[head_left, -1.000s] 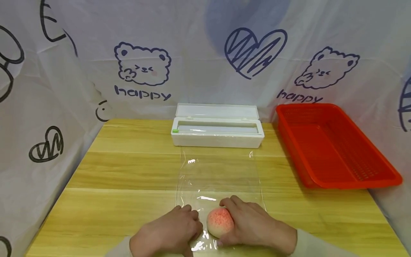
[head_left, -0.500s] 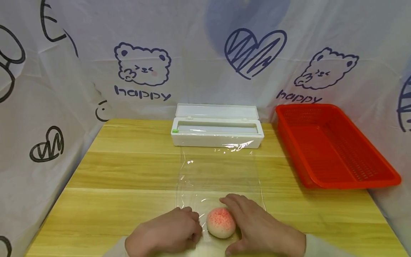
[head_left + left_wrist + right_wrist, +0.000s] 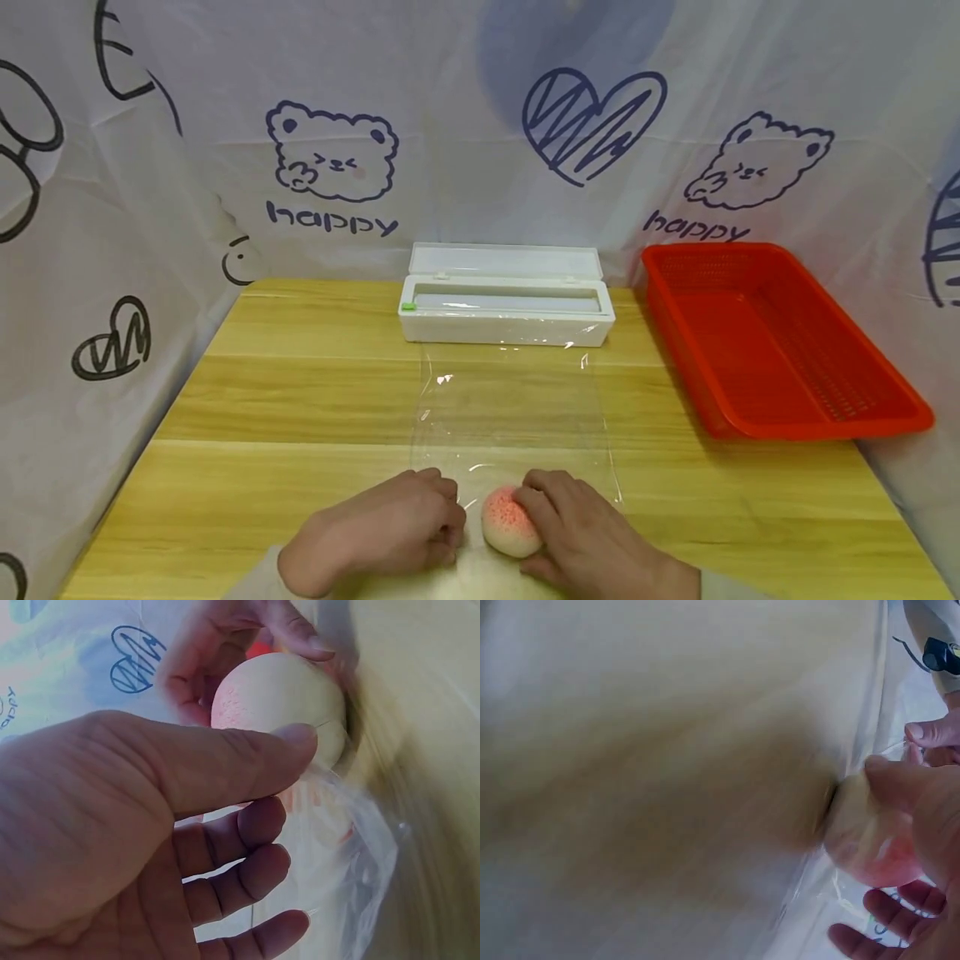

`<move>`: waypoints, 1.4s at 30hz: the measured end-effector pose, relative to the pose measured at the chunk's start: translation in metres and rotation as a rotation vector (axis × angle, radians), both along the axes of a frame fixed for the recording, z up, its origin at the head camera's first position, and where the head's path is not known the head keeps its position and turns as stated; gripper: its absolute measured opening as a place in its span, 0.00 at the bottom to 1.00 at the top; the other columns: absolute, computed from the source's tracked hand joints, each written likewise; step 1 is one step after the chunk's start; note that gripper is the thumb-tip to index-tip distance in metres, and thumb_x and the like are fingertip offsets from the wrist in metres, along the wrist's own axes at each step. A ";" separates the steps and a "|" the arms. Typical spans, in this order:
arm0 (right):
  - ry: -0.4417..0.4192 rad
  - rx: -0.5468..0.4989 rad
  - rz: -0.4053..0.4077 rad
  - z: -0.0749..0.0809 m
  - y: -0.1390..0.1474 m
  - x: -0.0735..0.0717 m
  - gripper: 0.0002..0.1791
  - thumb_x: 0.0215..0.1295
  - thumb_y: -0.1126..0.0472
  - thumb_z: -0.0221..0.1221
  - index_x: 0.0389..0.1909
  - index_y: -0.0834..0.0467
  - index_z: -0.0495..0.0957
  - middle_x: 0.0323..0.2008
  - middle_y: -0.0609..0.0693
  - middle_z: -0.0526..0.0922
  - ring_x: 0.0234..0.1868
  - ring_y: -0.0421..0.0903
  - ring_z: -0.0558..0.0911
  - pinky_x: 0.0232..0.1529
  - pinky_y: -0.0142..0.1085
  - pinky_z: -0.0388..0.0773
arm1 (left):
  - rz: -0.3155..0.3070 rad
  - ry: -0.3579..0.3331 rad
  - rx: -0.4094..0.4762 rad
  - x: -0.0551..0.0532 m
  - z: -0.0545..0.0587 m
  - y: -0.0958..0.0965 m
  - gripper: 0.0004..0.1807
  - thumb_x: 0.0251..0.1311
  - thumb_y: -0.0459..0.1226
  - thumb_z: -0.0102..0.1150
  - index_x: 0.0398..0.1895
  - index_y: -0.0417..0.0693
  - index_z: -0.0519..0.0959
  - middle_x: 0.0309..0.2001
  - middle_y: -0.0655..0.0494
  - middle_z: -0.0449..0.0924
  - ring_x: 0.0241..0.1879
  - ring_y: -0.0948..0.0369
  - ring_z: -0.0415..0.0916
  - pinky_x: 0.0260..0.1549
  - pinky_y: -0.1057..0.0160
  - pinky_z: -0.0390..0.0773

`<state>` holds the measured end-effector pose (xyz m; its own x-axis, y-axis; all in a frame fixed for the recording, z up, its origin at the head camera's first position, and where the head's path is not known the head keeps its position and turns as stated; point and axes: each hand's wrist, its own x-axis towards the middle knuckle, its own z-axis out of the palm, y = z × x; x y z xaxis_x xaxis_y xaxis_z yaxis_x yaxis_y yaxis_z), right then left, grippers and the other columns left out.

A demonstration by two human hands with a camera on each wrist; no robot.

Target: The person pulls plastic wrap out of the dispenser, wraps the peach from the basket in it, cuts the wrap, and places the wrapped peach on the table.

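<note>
A round peach (image 3: 507, 523), speckled pink above and cream below, sits on a clear sheet of cling film (image 3: 510, 417) near the table's front. My right hand (image 3: 592, 533) holds the peach from its right side, the fingers over its top and the thumb low on it. Just left of the peach, my left hand (image 3: 390, 525) pinches the film's near edge. In the left wrist view the thumb (image 3: 247, 761) presses toward a hidden index finger, and crumpled film (image 3: 367, 855) trails from the thumb's tip. The other fingers are loosely bent.
A white cling film dispenser (image 3: 506, 327) with its lid raised stands at the back of the wooden table (image 3: 285, 400); the film runs forward from it. A red plastic basket (image 3: 720, 392) stands at the right. Printed white cloth (image 3: 465, 150) hangs behind.
My right hand drew back slightly from the peach, then closed in on it again. My left hand has shifted slightly left and away from me. The peach has barely moved.
</note>
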<state>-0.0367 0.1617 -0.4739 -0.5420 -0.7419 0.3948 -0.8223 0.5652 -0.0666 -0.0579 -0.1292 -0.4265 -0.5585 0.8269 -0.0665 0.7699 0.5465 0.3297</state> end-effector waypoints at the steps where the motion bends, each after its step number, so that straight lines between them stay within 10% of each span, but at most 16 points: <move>1: 0.003 -0.005 0.007 0.000 0.001 -0.001 0.43 0.54 0.38 0.76 0.65 0.55 0.72 0.58 0.50 0.75 0.54 0.45 0.77 0.54 0.41 0.81 | 0.002 -0.004 0.008 -0.001 0.001 0.000 0.09 0.61 0.42 0.73 0.26 0.66 0.82 0.26 0.76 0.67 0.31 0.72 0.62 0.36 0.75 0.64; 16: -0.119 -0.083 0.009 0.008 0.007 -0.017 0.38 0.65 0.37 0.68 0.69 0.55 0.76 0.60 0.48 0.82 0.59 0.46 0.84 0.58 0.43 0.84 | 0.087 -0.115 0.080 -0.019 0.016 -0.011 0.13 0.64 0.39 0.68 0.25 0.64 0.76 0.29 0.73 0.70 0.34 0.71 0.67 0.38 0.72 0.71; 31: -0.526 0.009 -0.042 0.037 0.002 -0.043 0.36 0.70 0.39 0.64 0.70 0.58 0.77 0.62 0.46 0.85 0.60 0.44 0.85 0.61 0.44 0.83 | 0.196 -0.344 0.131 -0.046 0.019 -0.025 0.09 0.68 0.32 0.61 0.45 0.54 0.82 0.26 0.71 0.78 0.25 0.73 0.72 0.31 0.69 0.77; 42: -0.684 -0.040 -0.039 0.040 0.005 -0.060 0.34 0.66 0.39 0.66 0.67 0.54 0.80 0.53 0.40 0.88 0.51 0.33 0.84 0.54 0.36 0.84 | 0.225 0.001 0.213 -0.032 0.021 0.005 0.15 0.67 0.45 0.71 0.53 0.54 0.81 0.52 0.61 0.81 0.55 0.62 0.77 0.57 0.57 0.80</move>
<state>-0.0962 0.1662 -0.4334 -0.7049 -0.7090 -0.0190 -0.5673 0.5796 -0.5850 -0.0900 -0.1240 -0.4051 -0.7290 0.6778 0.0961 0.6380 0.6218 0.4541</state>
